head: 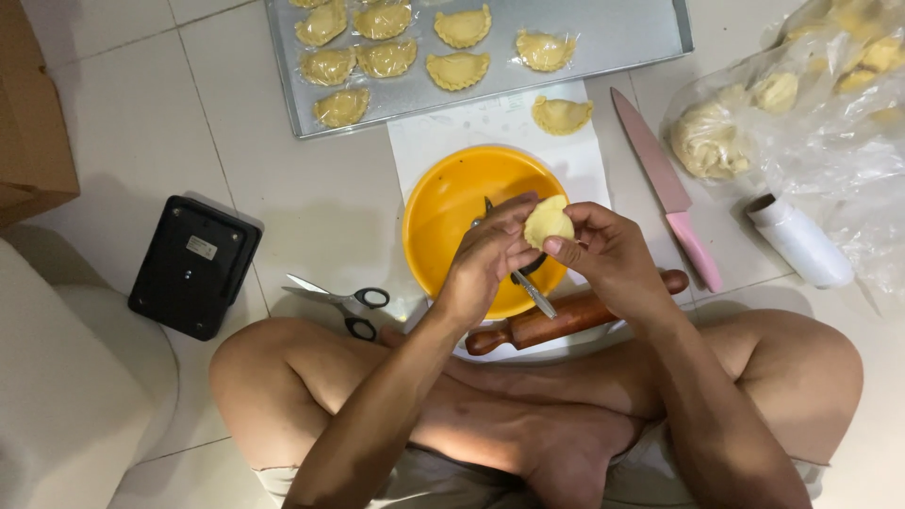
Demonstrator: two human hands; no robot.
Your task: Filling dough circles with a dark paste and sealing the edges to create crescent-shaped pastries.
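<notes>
Pale yellow dough, folded into a half-moon pastry (548, 222), is held above the near-right part of the orange bowl (443, 212). It is pinched between both hands: the left hand (487, 256) has its fingertips closed on the pastry's left edge, and the right hand (608, 252) has thumb and fingers clamped on its right edge. Both grips are closed on the pastry; no gap is seen between fingers and dough.

Inside the bowl, under the hands, a metal utensil with a dark part (530, 281) is partly seen; its kind cannot be told. The bowl is set on a white sheet (462, 132) on the tiled floor. Just nearer than the bowl, a wooden rolling pin (556, 320) is laid, tilted, at the person's crossed legs.

Beyond the bowl a metal baking tray (622, 28) is placed, carrying crimped pastries (457, 69), some wrapped in clear film. One loose crimped pastry (562, 114) is laid on the sheet between tray and bowl.

Right of the bowl a pink knife (667, 188) is laid, and farther right a white roll (799, 239) and a clear plastic bag of dough (754, 123). Left of the bowl, scissors (341, 303) are laid open, and farther left a black kitchen scale (194, 266).
</notes>
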